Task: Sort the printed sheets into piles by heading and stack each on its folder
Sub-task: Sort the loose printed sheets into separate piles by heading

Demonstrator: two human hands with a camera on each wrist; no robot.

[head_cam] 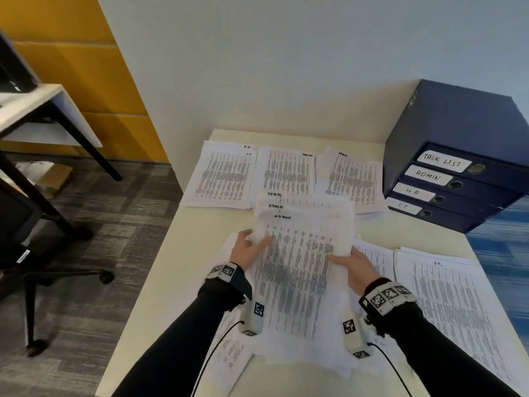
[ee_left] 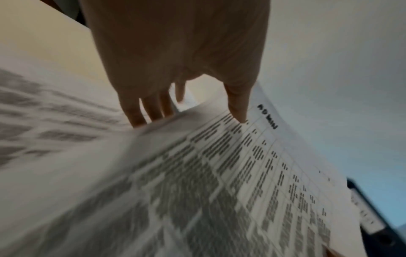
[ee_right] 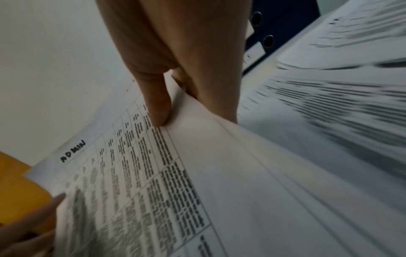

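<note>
A fanned bundle of printed sheets headed ADMIN is held above the cream table. My left hand grips its left edge, thumb on top and fingers under. My right hand pinches the right edge, thumb on the top sheet. Three sorted piles lie along the far side: an HR pile, a task-list pile and an admin pile. An IT pile lies at the right. More sheets lie under the bundle.
Dark blue folders labelled TASK LIST, ADMIN, HR and IT are stacked at the table's far right corner against the wall. A second desk and an office chair stand on the carpet to the left.
</note>
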